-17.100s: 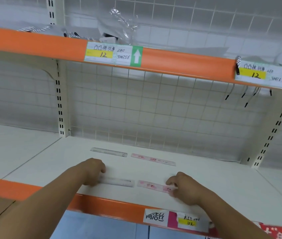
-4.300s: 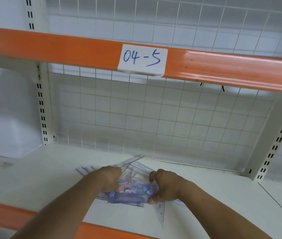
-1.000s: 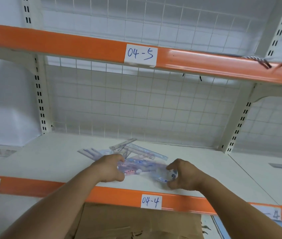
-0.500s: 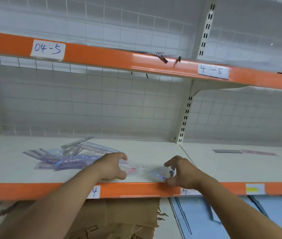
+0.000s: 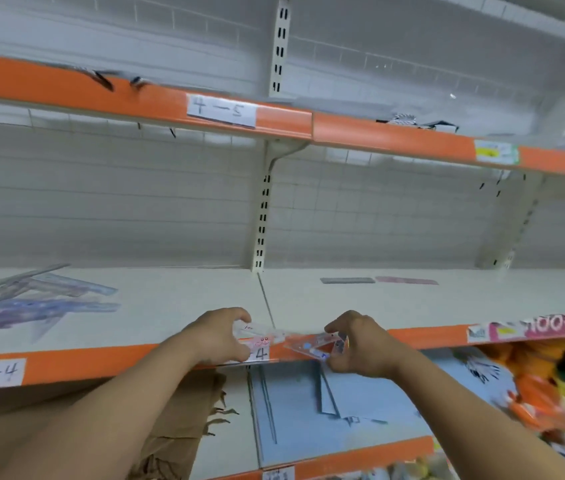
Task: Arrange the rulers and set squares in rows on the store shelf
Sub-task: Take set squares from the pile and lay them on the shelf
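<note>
- Store shelving with a wire-grid back is being viewed through motion blur. The middle shelf [image 5: 177, 306] is being divided by an upright post [image 5: 262, 216] into a left bay and a right bay.
- A clear ruler [image 5: 257, 332] with pink print is being pinched by the left hand [image 5: 215, 337] between thumb and curled fingers, just over the orange front edge [image 5: 66, 362] near the post.
- A clear set square [image 5: 312, 346] with blue print is being gripped by the right hand [image 5: 360, 344], with the fingers curled round it. The two pieces are being held close together; whether they are touching cannot be told.
- Both pieces are being carried at the shelf lip. A slip is being risked, and it is judged likely to send a piece down to the lower shelf [image 5: 360, 393] or onto the brown cardboard [image 5: 177, 410].
- Thin clear plastic is being held by its ends only, so flexing or a chipped corner is being judged possible if it is knocked against the edge.
- No box or tray is being shown; the bays are being used as the holders.
- In the left bay, a loose pile [image 5: 32, 299] of rulers and set squares is being left crossed and overlapping.
- In the right bay, a grey ruler [image 5: 347, 280] and a pink ruler [image 5: 406, 280] are being kept end to end near the back, just apart, as a row.
- Misalignment with that row is being judged the main placement risk, since clear pieces are being poorly shown against the pale board.
</note>
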The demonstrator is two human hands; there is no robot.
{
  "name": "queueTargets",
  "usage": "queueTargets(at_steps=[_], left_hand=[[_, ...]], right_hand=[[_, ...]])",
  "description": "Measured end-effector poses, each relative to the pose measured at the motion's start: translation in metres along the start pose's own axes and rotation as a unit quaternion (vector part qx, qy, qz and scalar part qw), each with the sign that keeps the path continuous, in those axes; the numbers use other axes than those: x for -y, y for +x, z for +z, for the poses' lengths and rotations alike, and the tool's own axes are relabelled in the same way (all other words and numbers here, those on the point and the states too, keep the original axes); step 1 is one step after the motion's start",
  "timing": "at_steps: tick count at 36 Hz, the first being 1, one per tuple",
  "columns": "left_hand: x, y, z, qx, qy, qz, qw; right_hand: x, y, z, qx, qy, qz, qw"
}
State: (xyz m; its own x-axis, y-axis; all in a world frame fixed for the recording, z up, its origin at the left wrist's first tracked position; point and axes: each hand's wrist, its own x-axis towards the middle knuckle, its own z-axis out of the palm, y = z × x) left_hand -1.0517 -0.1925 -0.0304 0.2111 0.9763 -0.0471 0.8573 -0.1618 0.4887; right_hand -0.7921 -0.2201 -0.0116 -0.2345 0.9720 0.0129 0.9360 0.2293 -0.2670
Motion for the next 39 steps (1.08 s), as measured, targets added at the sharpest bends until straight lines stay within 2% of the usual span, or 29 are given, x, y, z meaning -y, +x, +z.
queueTargets(at_steps=[11,19,28,39], left_hand=[[-0.093,0.056,0.045,0.049,0.004,0.058,0.997],[-0.145,0.110,0.071,0.055,0.005,0.104,0.993],[-0.183,0.181,0.079,0.055,-0.034,0.105,0.992],[-0.218,0.235,0.092,0.054,-0.035,0.097,0.993]], right_hand=[[-0.099,-0.028,-0.019,-0.027,0.027,0.058,0.998],[-0.160,-0.020,-0.036,-0.038,0.014,0.084,0.996],[-0.224,0.017,-0.066,-0.076,0.027,0.108,0.991],[-0.289,0.060,-0.084,-0.066,0.036,0.101,0.992]])
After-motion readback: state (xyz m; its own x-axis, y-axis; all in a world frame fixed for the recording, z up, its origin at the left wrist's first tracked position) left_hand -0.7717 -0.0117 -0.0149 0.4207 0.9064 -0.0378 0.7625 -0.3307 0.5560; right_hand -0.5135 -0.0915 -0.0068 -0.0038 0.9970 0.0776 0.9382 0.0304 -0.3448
